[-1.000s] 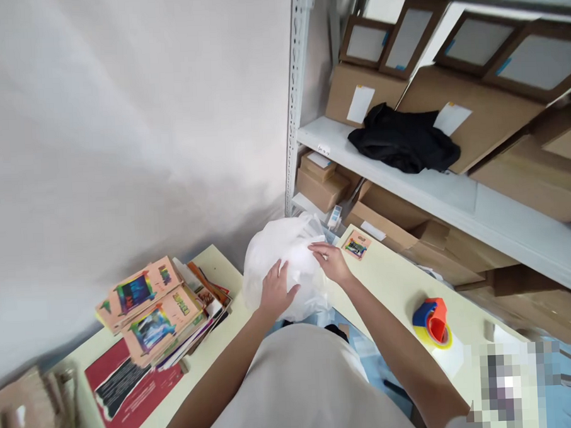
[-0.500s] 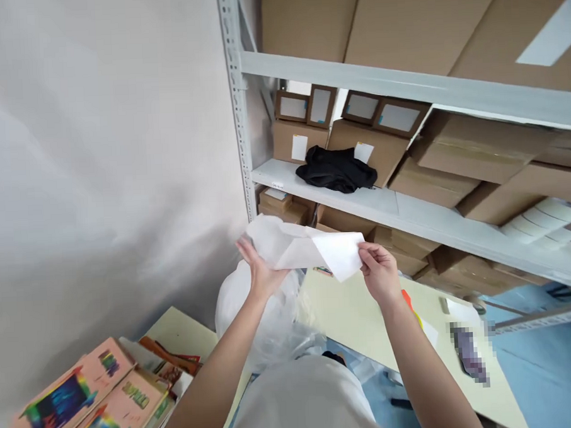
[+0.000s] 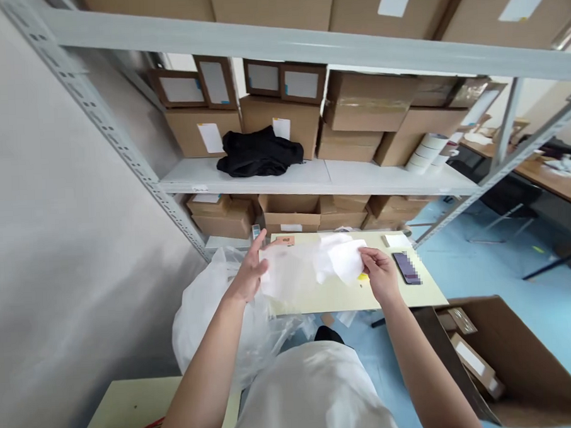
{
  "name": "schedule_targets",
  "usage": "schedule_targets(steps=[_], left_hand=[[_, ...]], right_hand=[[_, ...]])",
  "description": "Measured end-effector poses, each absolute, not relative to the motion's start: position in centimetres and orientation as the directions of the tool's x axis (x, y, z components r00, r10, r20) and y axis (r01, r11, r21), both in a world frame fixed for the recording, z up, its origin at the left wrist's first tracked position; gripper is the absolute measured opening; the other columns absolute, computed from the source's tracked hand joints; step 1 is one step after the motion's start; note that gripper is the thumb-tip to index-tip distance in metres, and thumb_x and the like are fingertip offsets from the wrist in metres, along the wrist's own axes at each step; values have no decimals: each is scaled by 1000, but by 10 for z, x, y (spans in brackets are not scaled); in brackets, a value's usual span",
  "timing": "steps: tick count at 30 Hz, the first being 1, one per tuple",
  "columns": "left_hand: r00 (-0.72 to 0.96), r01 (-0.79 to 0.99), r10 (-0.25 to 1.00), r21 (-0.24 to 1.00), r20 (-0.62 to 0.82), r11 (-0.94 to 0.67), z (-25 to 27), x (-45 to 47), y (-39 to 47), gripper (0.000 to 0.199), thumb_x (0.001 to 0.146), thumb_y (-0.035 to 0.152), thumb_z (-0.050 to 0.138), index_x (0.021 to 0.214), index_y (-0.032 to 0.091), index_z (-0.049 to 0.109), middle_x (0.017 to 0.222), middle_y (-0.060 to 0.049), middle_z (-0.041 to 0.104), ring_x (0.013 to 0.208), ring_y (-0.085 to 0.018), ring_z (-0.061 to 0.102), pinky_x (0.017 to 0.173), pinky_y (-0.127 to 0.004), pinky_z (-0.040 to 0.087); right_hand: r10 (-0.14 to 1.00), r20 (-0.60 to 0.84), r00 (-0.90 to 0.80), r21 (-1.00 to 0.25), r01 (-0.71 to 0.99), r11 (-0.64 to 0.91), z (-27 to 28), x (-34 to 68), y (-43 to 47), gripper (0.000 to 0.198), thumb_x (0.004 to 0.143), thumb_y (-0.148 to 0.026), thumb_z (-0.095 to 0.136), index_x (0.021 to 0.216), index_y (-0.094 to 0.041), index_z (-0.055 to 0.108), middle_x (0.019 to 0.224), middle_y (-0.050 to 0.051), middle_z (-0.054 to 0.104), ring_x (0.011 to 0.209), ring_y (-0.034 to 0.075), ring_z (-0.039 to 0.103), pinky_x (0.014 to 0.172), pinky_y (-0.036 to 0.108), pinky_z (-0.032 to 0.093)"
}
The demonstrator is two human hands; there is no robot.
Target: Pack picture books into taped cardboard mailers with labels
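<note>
A thin white sheet [image 3: 347,260], partly see-through towards its left end, stretches between my hands above the pale table [image 3: 312,299]. My right hand [image 3: 381,277] pinches its right end between thumb and fingers, where it is folded and more opaque. At the other end, my left hand [image 3: 248,272] has its fingers stretched out and apart, next to the see-through edge. Whether the left palm touches the sheet I cannot tell. Below my left forearm sits a large translucent plastic bag [image 3: 200,325] with a bulging white shape.
A phone [image 3: 408,268] lies on the table's right side. Behind stands a metal rack [image 3: 383,183] with cardboard boxes [image 3: 285,215] and a black cloth [image 3: 262,153]. An open cardboard carton [image 3: 533,367] is at the lower right. A wall [image 3: 45,250] borders the left.
My view has swung right, bringing the open carton into sight. The sheet now hangs lower over the table and looks more spread and see-through on the left. My right hand still pinches it.
</note>
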State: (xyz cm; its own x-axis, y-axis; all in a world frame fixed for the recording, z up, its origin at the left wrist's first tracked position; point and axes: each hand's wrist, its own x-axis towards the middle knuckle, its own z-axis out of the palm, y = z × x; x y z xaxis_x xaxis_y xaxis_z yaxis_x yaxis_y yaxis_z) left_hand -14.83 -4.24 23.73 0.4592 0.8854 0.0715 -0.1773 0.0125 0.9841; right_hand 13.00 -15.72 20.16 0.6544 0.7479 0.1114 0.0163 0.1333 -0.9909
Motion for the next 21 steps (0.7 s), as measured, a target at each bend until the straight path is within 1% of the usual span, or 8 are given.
schedule_targets(steps=[3, 6, 10, 12, 15, 18, 20, 21], left_hand=[[397, 1, 917, 1000, -24, 25, 231, -129, -40, 68, 55, 50, 78, 112, 17, 63, 89, -9, 71, 78, -22, 66, 65, -30, 51], [243, -28, 966, 995, -87, 97, 214, -113, -32, 47, 58, 49, 75, 87, 13, 68, 67, -3, 66, 56, -15, 60, 52, -24, 45], [64, -197, 994, 975, -90, 101, 188, -105, -19, 45, 58, 49, 75, 83, 13, 66, 69, -1, 65, 55, -11, 57, 53, -20, 44], [32, -243, 995, 965, -94, 99, 179, -103, -15, 44, 58, 49, 74, 83, 14, 66, 68, 0, 65, 56, -10, 57, 53, -19, 44], [-16, -288, 993, 951, -119, 109, 170, -100, -10, 46, 59, 51, 73, 85, 14, 64, 68, 0, 64, 54, -10, 57, 53, -20, 45], [-76, -254, 991, 963, -108, 86, 161, -96, -6, 48, 60, 54, 72, 85, 14, 63, 69, 0, 63, 54, -9, 56, 53, -20, 45], [-109, -199, 991, 978, -82, 59, 155, -92, -4, 46, 62, 54, 71, 83, 14, 63, 68, 1, 62, 53, -8, 54, 52, -19, 45], [-124, -173, 990, 984, -70, 48, 153, -90, -4, 45, 63, 53, 70, 83, 14, 63, 68, 1, 61, 53, -8, 54, 52, -18, 44]], right_hand=[[702, 158, 694, -987, 98, 125, 198, 143, -171, 26, 69, -41, 67, 80, -18, 70, 74, 3, 67, 63, 13, 55, 59, 28, 46], [617, 203, 760, -979, 153, 134, 191, 162, -185, 23, 69, -39, 68, 81, -19, 71, 84, 6, 70, 79, 18, 61, 72, 34, 48], [520, 196, 832, -976, 111, 189, 167, 194, -205, 20, 66, -37, 71, 77, -21, 68, 81, 4, 69, 82, 19, 61, 80, 38, 46], [524, 143, 840, -979, 41, 202, 151, 209, -213, 19, 64, -37, 72, 71, -22, 63, 75, 1, 66, 77, 17, 61, 78, 36, 47], [560, 46, 827, -991, -33, 129, 125, 225, -213, 21, 63, -37, 72, 67, -23, 56, 74, 1, 65, 73, 17, 62, 70, 34, 48], [654, -99, 750, -995, -92, -44, 106, 226, -199, 24, 69, -43, 65, 83, -24, 60, 84, 4, 67, 77, 19, 64, 67, 34, 51], [701, -187, 689, -982, -124, -141, 99, 220, -184, 39, 78, -51, 50, 109, -28, 56, 105, 6, 66, 91, 22, 64, 72, 37, 52], [702, -200, 683, -979, -119, -164, 97, 215, -175, 47, 82, -53, 43, 122, -29, 49, 119, 8, 61, 102, 23, 61, 77, 40, 52]])
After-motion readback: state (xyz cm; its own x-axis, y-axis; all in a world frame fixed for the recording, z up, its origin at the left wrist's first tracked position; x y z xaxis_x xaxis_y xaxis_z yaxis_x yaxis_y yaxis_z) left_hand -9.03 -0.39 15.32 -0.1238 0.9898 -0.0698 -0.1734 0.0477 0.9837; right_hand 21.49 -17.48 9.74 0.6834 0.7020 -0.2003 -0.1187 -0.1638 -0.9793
